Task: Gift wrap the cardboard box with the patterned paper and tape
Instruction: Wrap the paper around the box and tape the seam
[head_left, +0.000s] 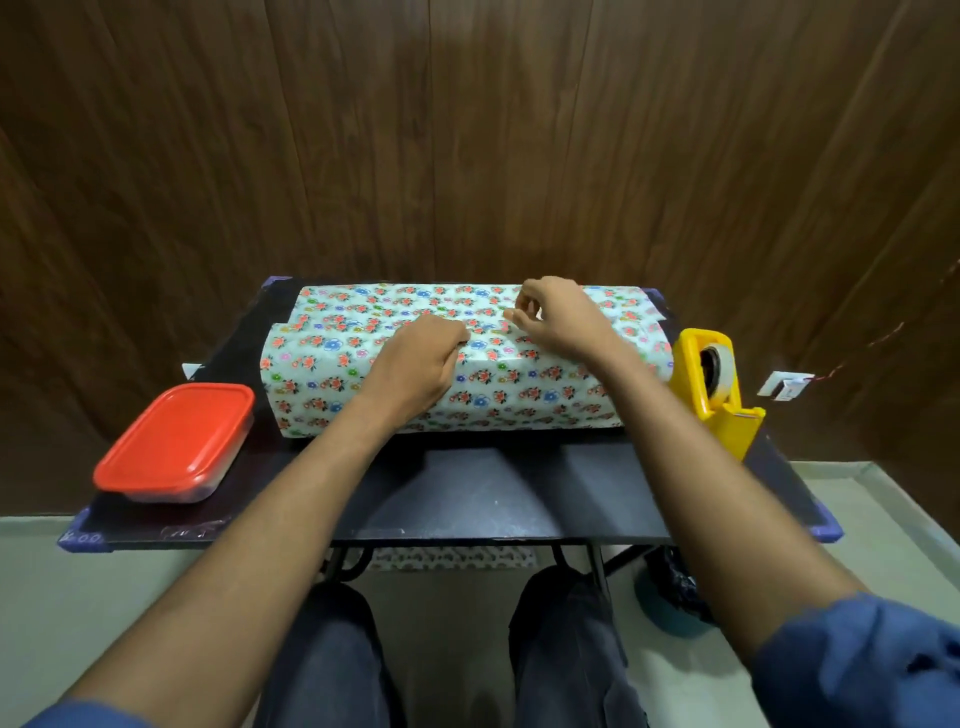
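Observation:
A long box covered in white paper with a flower pattern (332, 358) lies across the far half of the black table (467, 493); no bare cardboard shows. My left hand (415, 364) rests on top of the paper near the middle, fingers curled down on the overlapping edge. My right hand (556, 317) is just to its right on the top seam, thumb and forefinger pinched together on something small that I cannot make out. A yellow tape dispenser (711, 384) stands at the box's right end.
A container with a red lid (176, 441) sits on the table's near left corner. Behind the table is a wooden wall. My knees are under the near table edge, and a strip of patterned paper (452, 558) lies on the floor below.

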